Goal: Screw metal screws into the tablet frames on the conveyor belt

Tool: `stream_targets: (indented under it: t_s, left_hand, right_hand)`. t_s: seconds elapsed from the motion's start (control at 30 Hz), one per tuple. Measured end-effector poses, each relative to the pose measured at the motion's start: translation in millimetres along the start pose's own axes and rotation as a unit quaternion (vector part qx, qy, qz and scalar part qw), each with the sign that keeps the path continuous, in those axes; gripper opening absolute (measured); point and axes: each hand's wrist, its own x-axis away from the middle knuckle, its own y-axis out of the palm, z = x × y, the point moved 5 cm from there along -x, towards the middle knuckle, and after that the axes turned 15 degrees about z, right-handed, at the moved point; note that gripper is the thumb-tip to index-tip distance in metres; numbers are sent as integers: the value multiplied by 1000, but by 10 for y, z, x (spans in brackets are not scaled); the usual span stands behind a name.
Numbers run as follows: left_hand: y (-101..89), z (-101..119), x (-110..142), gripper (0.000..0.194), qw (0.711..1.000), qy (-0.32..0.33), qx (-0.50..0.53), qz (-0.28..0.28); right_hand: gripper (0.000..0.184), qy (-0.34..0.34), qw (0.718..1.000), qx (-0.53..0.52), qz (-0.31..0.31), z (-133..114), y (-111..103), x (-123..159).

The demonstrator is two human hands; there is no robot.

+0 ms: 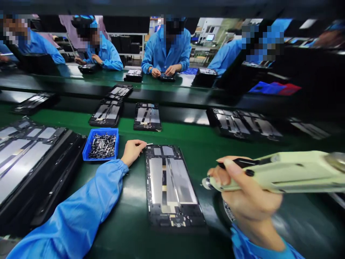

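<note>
An opened tablet (185, 180) lies face down in front of me, its silver battery and circuit board exposed. At its far left corner, my left hand (133, 151) pinches a small silvery strip (150, 144) between thumb and fingertips. My right hand (248, 190) is wrapped around a pale green electric screwdriver (293, 172), held in the air to the right of the tablet with its tip pointing left. A blue tray (116, 144) full of small black and silver parts (102, 145) sits just left of my left hand.
Stacked opened tablets (24, 154) fill the left side. More tablets (147, 116) lie on the green belt (183, 133) beyond, with others (242, 122) at right. Across the line, co-workers in blue jackets (167, 50) sit at a raised bench. A dark round object (228, 210) is partly hidden beneath my right wrist.
</note>
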Motion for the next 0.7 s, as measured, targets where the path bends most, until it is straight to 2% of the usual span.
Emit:
stream_targets:
  t_s: [0.17, 0.33, 0.47, 0.57, 0.7]
  left_hand:
    - [44, -37, -39, 13, 999, 15, -31, -10]
    - [73, -52, -44, 9, 998, 47, -52, 0]
    - [129, -101, -78, 12, 997, 33, -56, -28]
    - [160, -134, -97, 15, 998, 18, -53, -43]
    - [166, -126, -75, 15, 998, 12, -51, -44]
  right_hand:
    - [31, 7, 999, -28, -38, 247, 531, 10]
    - [32, 51, 996, -38, -66, 567, 1148, -15]
    - [34, 79, 993, -50, -76, 867, 1581, -15]
    - [35, 80, 993, -49, -72, 1032, 1745, -8]
    - [34, 86, 994, -35, -65, 1133, 1798, -3]
